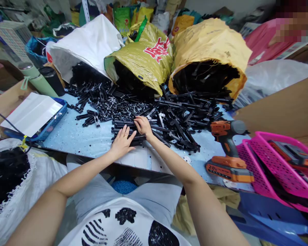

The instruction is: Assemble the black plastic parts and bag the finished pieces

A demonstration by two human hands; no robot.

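Several long black plastic bars (120, 123) lie side by side in a row on the blue table top, near its front edge. My left hand (122, 141) rests flat on the row, fingers spread, a ring on one of them. My right hand (143, 126) is at the row's right end with its fingers curled together; what is between the fingertips is hidden. Just beyond both hands spreads a heap of small black parts and metal pins (120, 108). To the right, longer black bars (178, 126) lie in a loose tangle.
A white sack (89, 41), an olive sack (143, 54) and a yellow sack (210, 41) open toward me. An orange cordless drill (227, 147) stands at right beside pink baskets (284, 164). A blue basket (51, 128) and a green bottle (37, 78) are at left.
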